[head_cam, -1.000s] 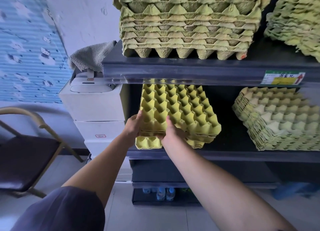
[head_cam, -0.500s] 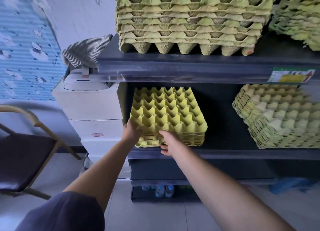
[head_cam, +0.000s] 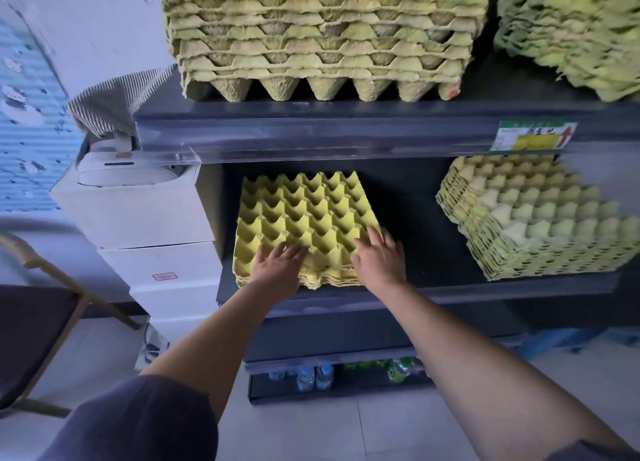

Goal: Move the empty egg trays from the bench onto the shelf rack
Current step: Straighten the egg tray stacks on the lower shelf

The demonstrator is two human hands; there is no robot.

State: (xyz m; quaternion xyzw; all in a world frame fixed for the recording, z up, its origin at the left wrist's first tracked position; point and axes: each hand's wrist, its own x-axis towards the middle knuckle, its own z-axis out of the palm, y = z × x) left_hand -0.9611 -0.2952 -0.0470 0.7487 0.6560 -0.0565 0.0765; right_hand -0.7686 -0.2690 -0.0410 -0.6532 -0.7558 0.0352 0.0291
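Both hands are flat and wide, gripping nothing. The left hand lays straight fingers over the near edge of the bright yellow egg trays, and the right hand spreads across their near right corner. That looks to me like a push to square them up, not a carry. Biggest thing in shot is the dark shelf rack, running from the top of the view down to the floor. On its top shelf stands a tall green stack, nested cup in cup, which is what keeps it steady. On the middle shelf, at the right, a skewed stack sits turned corner-on. At the left of that same shelf lie the bright yellow egg trays, a short nested pile flat on the board, well apart from the skewed stack, with their near edge at the shelf's lip. I'd call them placed, and only a nudge farther in is needed. Smallest of all is a price label on the top shelf's front edge, at the right.
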